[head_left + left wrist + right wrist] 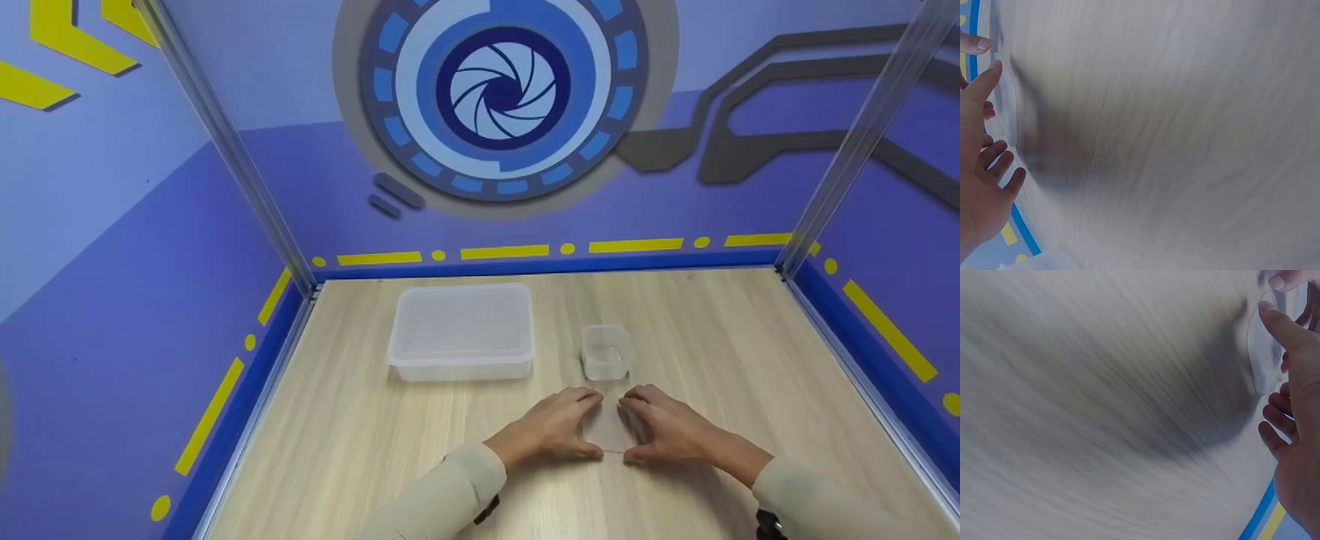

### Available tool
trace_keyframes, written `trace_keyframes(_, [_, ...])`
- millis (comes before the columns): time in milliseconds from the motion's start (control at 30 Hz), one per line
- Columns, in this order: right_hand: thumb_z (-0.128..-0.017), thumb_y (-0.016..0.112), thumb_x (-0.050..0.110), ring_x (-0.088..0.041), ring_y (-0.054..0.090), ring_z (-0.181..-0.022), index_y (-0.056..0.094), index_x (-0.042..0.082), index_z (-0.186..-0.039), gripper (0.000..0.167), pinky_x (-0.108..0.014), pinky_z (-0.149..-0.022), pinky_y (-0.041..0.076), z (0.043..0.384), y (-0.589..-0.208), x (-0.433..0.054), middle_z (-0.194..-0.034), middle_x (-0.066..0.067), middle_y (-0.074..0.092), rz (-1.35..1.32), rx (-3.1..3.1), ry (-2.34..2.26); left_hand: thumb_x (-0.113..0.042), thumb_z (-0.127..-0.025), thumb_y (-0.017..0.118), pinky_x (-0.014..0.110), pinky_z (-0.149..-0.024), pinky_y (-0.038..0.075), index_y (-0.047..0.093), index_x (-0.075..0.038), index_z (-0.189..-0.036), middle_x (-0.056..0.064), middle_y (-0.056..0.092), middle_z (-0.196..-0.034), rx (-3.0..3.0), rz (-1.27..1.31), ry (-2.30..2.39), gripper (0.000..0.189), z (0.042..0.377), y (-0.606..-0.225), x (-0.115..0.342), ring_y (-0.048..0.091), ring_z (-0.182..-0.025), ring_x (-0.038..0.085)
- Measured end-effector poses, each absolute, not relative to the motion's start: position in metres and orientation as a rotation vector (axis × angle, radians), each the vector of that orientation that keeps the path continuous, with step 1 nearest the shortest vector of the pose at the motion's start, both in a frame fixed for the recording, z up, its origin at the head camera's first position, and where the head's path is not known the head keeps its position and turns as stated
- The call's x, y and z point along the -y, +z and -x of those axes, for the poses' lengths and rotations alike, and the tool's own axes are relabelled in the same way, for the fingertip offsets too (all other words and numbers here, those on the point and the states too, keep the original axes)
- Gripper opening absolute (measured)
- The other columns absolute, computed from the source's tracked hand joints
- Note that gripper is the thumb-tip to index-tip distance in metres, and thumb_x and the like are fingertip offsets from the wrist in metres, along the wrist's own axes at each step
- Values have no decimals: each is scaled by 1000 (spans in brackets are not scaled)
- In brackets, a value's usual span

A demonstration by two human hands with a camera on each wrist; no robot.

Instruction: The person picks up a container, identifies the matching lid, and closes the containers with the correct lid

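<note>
We've got the clear lid grasped at both sides, left hand on its left edge, right hand on its right. It's just on the near side of the small tub; we see the big box farther left on the table.

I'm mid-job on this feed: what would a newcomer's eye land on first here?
Probably the big round emblem in the middle of the back wall. Next, lower down over the table, the left grip and right grip, holding a clear flat piece, perhaps a lid, between them. Just beyond them sits a small clear box, with a larger lidded box to its left.
</note>
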State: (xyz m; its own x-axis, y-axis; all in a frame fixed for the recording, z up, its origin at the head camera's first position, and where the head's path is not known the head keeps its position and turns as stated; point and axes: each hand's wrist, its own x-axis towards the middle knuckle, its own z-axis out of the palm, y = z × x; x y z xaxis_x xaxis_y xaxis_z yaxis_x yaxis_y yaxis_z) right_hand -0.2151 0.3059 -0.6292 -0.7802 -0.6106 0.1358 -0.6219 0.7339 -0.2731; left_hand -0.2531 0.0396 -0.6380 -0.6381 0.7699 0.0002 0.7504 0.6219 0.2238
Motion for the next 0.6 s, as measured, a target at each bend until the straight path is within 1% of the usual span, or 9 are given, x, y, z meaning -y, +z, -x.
trace_keyframes(167, [-80,91,54,-30,60,-119,65,-5,-135,84,-50,-94,56,214,-634,-306,-131,-12,59,-1012,2919,462,-65,-89,78,25,-116,39,45,-15,-161,-5,49,-158,-2770,-1282,285,93,254,-642,-42,47,-143,10])
trace_keyframes(367, [-81,90,53,-30,60,-119,65,-6,-134,84,-50,-96,56,213,-637,-302,-131,-13,59,-997,2914,467,-62,-88,80,25,-113,42,51,-15,-157,-5,54,-153,-2808,-1300,257,88,253,-645,-43,50,-139,11])
trace_keyframes(600, [-82,90,50,-26,61,-114,68,-6,-131,77,-47,-92,57,215,-639,-302,-126,-10,60,-996,2871,476,-61,-88,81,25,-109,45,55,-14,-153,-4,58,-149,-2834,-1334,265,84,252,-643,-46,54,-134,12])
